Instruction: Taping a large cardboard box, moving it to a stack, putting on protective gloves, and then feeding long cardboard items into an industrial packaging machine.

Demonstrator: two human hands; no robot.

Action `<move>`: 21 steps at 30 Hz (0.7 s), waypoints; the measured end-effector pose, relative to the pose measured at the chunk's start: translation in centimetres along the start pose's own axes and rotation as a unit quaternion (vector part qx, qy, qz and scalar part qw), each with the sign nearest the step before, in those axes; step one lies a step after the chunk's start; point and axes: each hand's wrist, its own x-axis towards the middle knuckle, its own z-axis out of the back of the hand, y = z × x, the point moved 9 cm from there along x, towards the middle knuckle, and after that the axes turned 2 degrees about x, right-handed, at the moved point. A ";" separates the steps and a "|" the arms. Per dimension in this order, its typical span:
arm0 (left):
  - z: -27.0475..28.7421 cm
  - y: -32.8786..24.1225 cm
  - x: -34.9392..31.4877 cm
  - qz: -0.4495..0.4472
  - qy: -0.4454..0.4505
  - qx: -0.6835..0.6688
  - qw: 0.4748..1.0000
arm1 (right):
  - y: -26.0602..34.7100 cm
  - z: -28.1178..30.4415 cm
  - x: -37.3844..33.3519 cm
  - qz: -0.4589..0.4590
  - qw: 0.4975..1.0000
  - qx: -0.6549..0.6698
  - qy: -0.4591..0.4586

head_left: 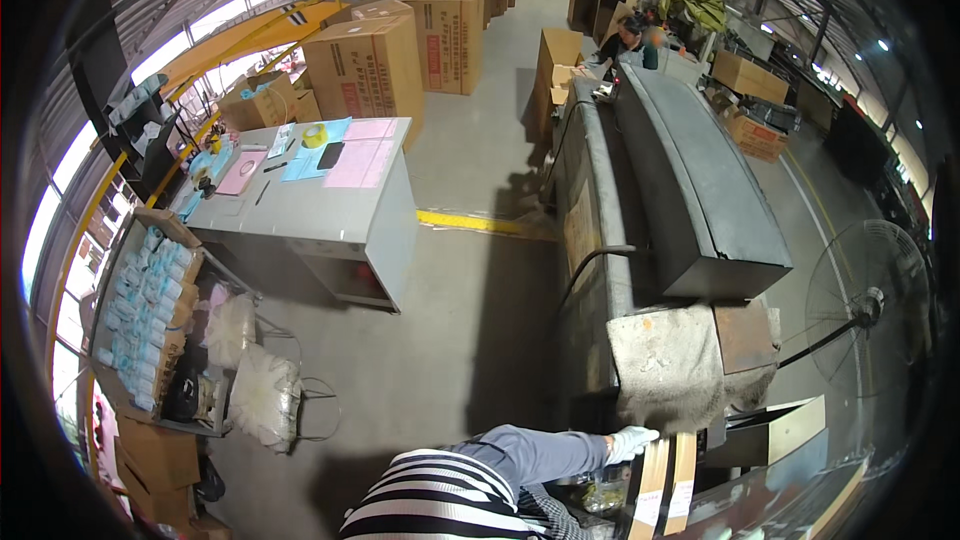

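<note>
My left arm, in a striped garment with a grey sleeve, reaches right along the lower edge. My left hand (630, 443), in a white glove, lies at the far end of long tan strips (652, 490) that have white labels and a dark gap between them. Its fingers look stretched out over that end; whether they press on it I cannot make out. Just beyond the hand, a stained grey cloth (666, 360) drapes over the end of a long grey machine (700, 180). My right hand does not show.
A grey-topped desk (300, 205) at the left holds pink and blue sheets, tape and a phone. Below it stand a crate of blue-white rolls (145, 315) and plastic-covered stools (265, 395). Large cartons (365, 70) line the aisle. A person (628, 40) is beyond the machine; a fan (865, 310) stands right.
</note>
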 end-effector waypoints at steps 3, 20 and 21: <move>3.8 4.5 0.0 0.023 0.067 -0.115 0.991 | -10.8 -1.5 -7.3 -0.103 0.966 -0.212 0.105; -5.8 5.8 -8.0 0.085 0.162 -0.056 0.982 | -22.9 -0.9 -17.1 -0.160 0.963 -0.178 0.127; -6.8 6.1 -8.7 0.088 0.179 -0.065 0.978 | -25.3 -2.6 -18.8 -0.202 0.950 -0.167 0.169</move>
